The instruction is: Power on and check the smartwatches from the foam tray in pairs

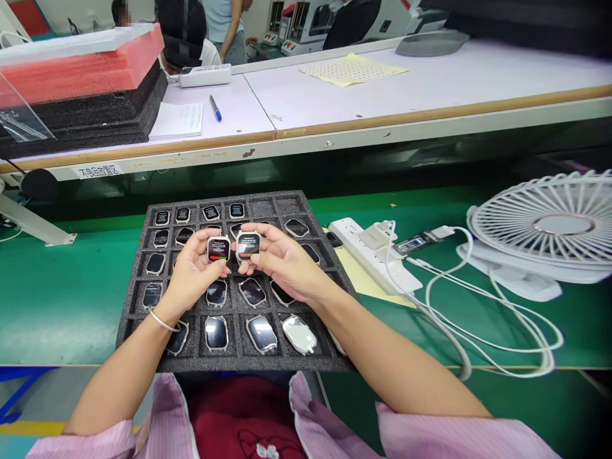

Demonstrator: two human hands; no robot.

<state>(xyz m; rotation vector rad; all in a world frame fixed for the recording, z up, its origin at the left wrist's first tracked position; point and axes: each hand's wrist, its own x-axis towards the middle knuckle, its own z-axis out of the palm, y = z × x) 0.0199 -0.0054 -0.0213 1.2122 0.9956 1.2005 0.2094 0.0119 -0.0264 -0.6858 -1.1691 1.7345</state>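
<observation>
My left hand (191, 271) is closed around a small smartwatch body (218, 249) whose screen is lit with text and a red and green bar. My right hand (282, 261) pinches a second smartwatch body (248, 245), also lit, held side by side with the first. Both hands hover over a black foam tray (143, 239) divided into compartments. Several dark-screened watch bodies lie in those compartments, and one lies face down (299, 334) in the front row. A thin bangle circles my left wrist.
A white power strip (363, 252) with plugged-in white cables (478, 331) lies right of the tray on the green mat. A white desk fan (549, 223) stands at the far right. Behind, a raised white shelf holds a pen (215, 107), papers and stacked foam (81, 89). People stand in the background.
</observation>
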